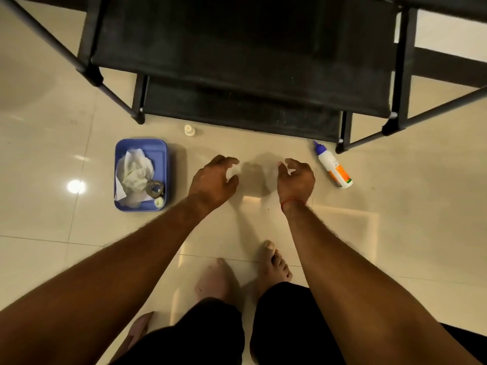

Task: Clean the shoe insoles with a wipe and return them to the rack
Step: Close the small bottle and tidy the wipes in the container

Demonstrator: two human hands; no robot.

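Black fabric rack stands on the tiled floor; left hand and right hand hover before it, fingers loosely curled, holding nothing.

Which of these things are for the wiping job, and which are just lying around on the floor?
For the job:
black rack
crumpled white wipes
blue tray holding them
left hand and right hand, both empty
No insoles are in view.

Just lying about:
white bottle with blue tip
small white object by the rack
tape roll in the tray
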